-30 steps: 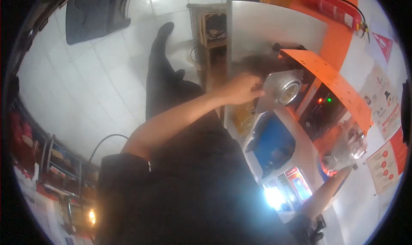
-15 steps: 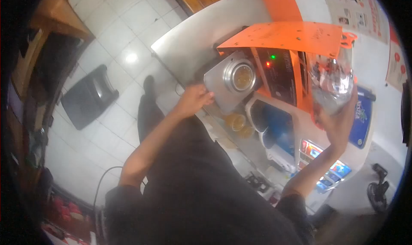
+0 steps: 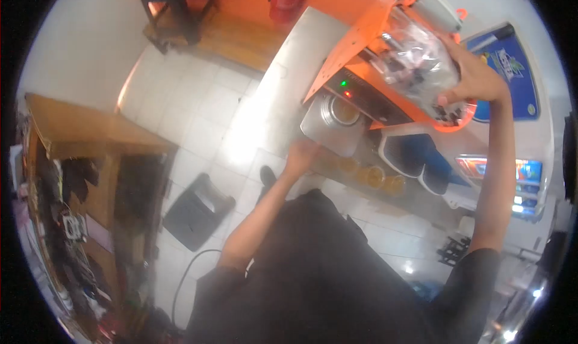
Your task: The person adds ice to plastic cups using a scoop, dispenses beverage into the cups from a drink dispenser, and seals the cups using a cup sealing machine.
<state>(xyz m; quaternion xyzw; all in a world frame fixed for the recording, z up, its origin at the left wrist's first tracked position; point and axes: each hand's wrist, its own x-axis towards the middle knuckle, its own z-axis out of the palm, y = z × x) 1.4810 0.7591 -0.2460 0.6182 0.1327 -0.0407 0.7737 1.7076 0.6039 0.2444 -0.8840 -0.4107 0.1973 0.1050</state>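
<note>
An orange cup sealing machine [image 3: 337, 52] stands on the counter, a green and a red light lit on its dark panel [image 3: 367, 97]. Its metal tray [image 3: 325, 130] sticks out at the front, with a cup [image 3: 346, 111] in the round holder. My left hand [image 3: 304, 155] is at the tray's near corner, its fingers blurred but seemingly closed on the edge. Over at the machine's side, my right hand [image 3: 475, 73] grips a bulky, shiny part covered in clear plastic [image 3: 421, 61], thumb and fingers spread around it. What lies under the plastic is unclear.
Several filled cups [image 3: 374, 176] stand on the counter beside the tray, near a blue-and-white container [image 3: 415, 157]. A blue board [image 3: 509, 73] lies beyond my right hand. On the floor is a dark plastic stool [image 3: 198, 211]; a wooden cabinet [image 3: 108, 145] stands at left.
My view has swung, bringing the cabinet and a red fire extinguisher into sight. My right hand has shifted higher around the plastic-covered part. My left hand stays by the tray corner.
</note>
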